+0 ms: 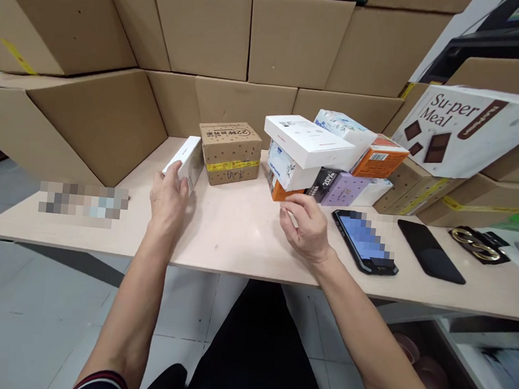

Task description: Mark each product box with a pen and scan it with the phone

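Note:
My left hand (169, 201) is closed around the near end of a slim white box (186, 155) standing on the table. To the right of that box, a brown carton (229, 149) with yellow tape and dark printing stands close by. My right hand (306, 226) has its fingers curled in, and nothing shows between them. It hovers or rests just in front of a stack of small boxes; contact with the table is unclear. Atop the stack lies a flat white box (308, 141), over a white-and-blue box (287, 168) and an orange box (282, 189).
Right of the stack are a purple box (343, 189) and another orange box (379, 157). A phone (365, 241), a black slab (431, 251) and gold rings (475, 244) lie on the table (232, 235). Large cartons (199, 33) wall the back. A blurred patch (83, 202) sits left.

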Tool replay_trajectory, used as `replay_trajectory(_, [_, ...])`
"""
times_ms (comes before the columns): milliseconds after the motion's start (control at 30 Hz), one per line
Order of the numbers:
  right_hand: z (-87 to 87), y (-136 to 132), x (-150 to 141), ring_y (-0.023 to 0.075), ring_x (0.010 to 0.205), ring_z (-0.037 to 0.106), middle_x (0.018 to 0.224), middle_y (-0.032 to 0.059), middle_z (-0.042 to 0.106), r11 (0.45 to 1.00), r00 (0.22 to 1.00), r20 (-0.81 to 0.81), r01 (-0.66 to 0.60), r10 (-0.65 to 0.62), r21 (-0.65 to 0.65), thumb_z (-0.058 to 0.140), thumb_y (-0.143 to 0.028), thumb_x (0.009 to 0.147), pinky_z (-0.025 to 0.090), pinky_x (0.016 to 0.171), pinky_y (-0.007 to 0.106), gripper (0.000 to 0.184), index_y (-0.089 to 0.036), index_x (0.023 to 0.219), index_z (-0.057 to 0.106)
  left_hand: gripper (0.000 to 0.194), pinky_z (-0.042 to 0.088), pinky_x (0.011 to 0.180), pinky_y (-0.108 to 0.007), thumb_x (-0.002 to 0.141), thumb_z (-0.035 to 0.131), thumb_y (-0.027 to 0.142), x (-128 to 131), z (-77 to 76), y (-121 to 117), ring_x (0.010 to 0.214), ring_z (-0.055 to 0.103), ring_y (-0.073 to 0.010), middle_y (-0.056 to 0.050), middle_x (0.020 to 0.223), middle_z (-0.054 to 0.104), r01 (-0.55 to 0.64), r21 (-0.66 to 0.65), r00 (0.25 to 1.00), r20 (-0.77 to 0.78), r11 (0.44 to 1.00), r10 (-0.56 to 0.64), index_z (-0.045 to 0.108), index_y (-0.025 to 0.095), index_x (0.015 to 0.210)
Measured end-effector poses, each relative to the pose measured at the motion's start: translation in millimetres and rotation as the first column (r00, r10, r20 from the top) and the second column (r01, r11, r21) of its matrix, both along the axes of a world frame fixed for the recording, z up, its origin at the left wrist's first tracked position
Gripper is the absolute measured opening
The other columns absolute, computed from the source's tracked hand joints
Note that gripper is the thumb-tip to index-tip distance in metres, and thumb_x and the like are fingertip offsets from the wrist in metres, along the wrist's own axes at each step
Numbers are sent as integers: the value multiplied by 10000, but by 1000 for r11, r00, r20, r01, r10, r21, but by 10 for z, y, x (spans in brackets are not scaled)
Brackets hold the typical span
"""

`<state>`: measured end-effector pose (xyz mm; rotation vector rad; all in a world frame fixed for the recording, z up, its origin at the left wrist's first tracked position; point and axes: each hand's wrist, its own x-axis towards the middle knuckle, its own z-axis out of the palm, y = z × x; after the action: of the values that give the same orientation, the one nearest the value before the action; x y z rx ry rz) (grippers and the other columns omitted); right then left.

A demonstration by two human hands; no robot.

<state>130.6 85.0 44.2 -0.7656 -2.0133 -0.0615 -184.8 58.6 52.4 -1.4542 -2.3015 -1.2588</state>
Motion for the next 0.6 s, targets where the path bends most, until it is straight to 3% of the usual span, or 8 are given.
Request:
replay_trajectory(100, [-65, 11, -24, 225, 886, 654, 950, 107, 678, 998, 997, 55, -54, 56, -40, 453, -313, 976, 565, 819, 400, 270, -235, 922, 705, 502, 441, 1078, -537, 905, 533, 244, 35, 7, -136, 1146, 601, -328, -146, 1204, 595, -52, 55, 999, 0, 997, 53, 575, 235, 1405])
replay_trajectory(233, [-44, -18, -41, 197, 833, 657, 894, 93, 687, 995, 994, 64, -90, 93, -42, 440, -291, 991, 542, 756, 338, 283, -221, 884, 691, 487, 443, 1094, -509, 887, 553, 240, 145, 33, -568, 1194, 586, -313, -123, 1252, 634, -130, 159, 991, -15, 979, 134, 593, 221, 1372])
replay_trajectory(333, [-24, -52, -57, 187, 794, 653, 836, 80, 683, 993, 993, 56, -105, 108, -48, 419, -296, 1008, 516, 721, 318, 308, -217, 854, 674, 474, 537, 918, -408, 893, 600, 305, 191, 16, -932, 1006, 645, -246, -83, 1210, 666, -216, 289, 973, 146, 933, 181, 586, 252, 1363])
replay_trajectory(467, [-45, -118, -90, 184, 796, 657, 899, 83, 700, 980, 992, 42, -108, 117, -168, 406, -357, 1030, 514, 729, 319, 326, -209, 926, 676, 431, 501, 643, -249, 844, 647, 309, 219, -44, -1179, 706, 594, -130, -5, 901, 667, -169, 469, 919, 394, 867, -34, 633, 234, 1268])
replay_trajectory(600, [-115, -166, -73, 210, 868, 676, 1078, 117, 711, 935, 993, 15, -104, 116, -338, 429, -489, 1023, 536, 773, 349, 401, -185, 1170, 646, 482, 465, 519, -204, 830, 689, 405, 355, -112, -1098, 590, 571, -112, 13, 780, 646, 13, 395, 781, 570, 919, -256, 608, 223, 1269])
